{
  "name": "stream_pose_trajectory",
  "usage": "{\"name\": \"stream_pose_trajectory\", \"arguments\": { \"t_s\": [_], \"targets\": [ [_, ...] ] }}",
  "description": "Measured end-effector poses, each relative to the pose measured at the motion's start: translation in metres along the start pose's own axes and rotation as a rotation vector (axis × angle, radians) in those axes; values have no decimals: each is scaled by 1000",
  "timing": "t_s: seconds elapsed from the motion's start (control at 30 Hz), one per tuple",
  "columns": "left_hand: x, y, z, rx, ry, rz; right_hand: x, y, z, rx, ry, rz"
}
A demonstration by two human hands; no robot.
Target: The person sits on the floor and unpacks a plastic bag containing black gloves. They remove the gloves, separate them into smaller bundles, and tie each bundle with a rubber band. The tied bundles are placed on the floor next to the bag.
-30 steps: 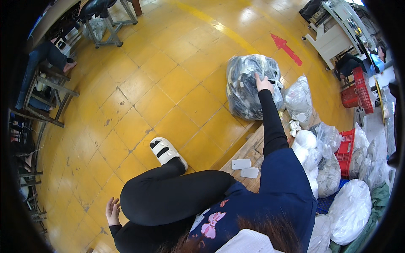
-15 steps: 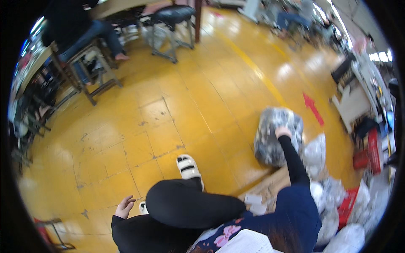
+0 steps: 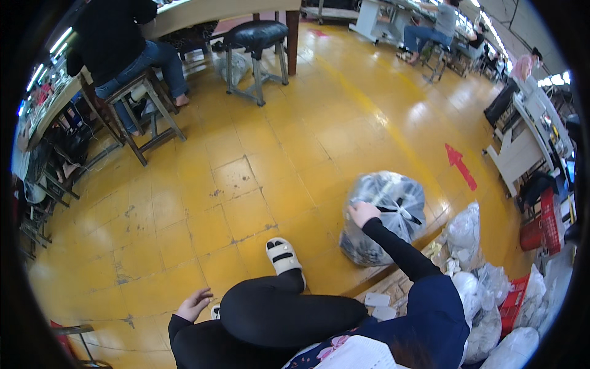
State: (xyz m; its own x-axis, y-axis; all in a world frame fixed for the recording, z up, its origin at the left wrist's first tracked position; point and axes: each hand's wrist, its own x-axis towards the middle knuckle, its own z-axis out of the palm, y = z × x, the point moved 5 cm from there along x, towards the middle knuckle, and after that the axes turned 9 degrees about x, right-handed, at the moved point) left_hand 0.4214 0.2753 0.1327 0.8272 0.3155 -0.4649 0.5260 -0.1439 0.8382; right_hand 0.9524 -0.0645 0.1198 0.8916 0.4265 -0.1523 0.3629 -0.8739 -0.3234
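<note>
While the right hand (image 3: 364, 213) touches the upper left side of a clear plastic bag (image 3: 402, 230) stuffed with dark material, its fingertips are too small to tell whether they grip the plastic or just press on it. The bag stands at the far end of a low wooden platform (image 3: 402, 285), by its far left corner; whether it rests partly on the wood, I cannot tell. Two pale flat plates (image 3: 377, 299) lie near the platform's left edge, close to the bent black-clad leg (image 3: 289, 310). The left hand (image 3: 194, 305) is empty, fingers loosely bent, beside the knee above the yellow floor (image 3: 178, 246). Along the platform's right edge are pale plastic bags (image 3: 464, 230) and a red basket (image 3: 512, 302)
</note>
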Motion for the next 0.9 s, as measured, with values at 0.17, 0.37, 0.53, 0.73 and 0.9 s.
{"name": "stream_pose_trajectory", "arguments": {
  "t_s": [0.17, 0.37, 0.53, 0.73, 0.9],
  "targets": [
    [-9, 69, -42, 484, 213, -45, -36, -106, 44, 187, -24, -200],
    [27, 233, -33, 681, 236, 239, -134, -221, 90, 331, -226, -526],
    [140, 307, 70, 712, -58, 631, -149, -228, 89, 508, -231, -543],
    [282, 249, 165, 992, 25, 800, -143, -197, 50, 685, -267, -601],
    [291, 160, 146, 993, 2, 481, -102, -134, 8, 982, 56, -438]
  ]
}}
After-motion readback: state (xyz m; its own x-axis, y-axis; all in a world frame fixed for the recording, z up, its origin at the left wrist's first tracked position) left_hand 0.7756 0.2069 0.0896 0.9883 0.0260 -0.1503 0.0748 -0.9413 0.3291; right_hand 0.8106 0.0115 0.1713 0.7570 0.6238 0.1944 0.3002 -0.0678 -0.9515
